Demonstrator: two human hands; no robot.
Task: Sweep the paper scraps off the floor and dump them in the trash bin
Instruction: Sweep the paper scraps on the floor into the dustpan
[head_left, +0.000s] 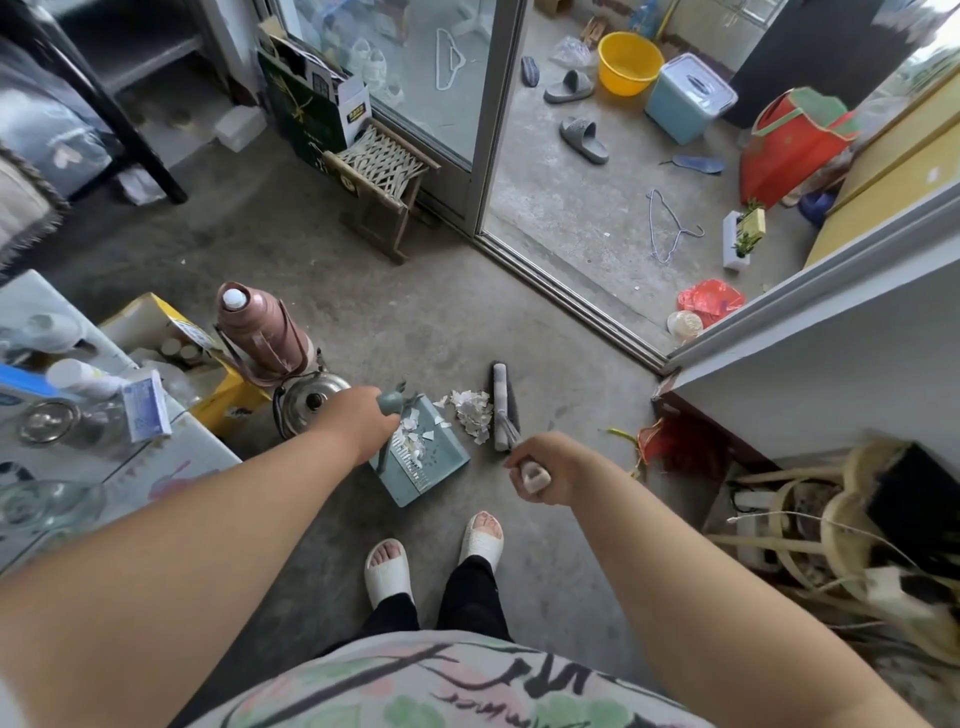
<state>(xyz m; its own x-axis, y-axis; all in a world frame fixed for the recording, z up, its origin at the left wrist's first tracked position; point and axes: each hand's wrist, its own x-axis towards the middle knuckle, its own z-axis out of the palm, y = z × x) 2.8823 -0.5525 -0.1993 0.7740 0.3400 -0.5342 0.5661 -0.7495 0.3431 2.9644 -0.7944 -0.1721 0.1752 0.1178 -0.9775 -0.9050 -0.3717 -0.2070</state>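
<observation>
**Head view, looking down at the floor.** At centre frame, the left hand (358, 423) is curled round the grey-green handle of a pale blue dustpan (434, 470). The dustpan rests on the concrete floor (395, 291). Several white paper scraps (472, 415) already lie inside the pan near the handle. The main pile sits on the floor just beside the pan's upper-right edge, between the pan and the broom (501, 405). The broom's head stands on the floor, touching the right side of the pile. The right hand (545, 467), right of centre, is clenched on the white top end of the broom handle.

Just left of the dustpan are a steel kettle (311, 400) and, above it, a brown thermos (260, 327). At lower centre, two feet in white slippers (389, 571) stand near the pan.

Through the doorway at upper right are a yellow basin (628, 62), a light blue lidded box (688, 96) and a red bag (789, 145). Whether any of these is the trash bin cannot be told.
</observation>
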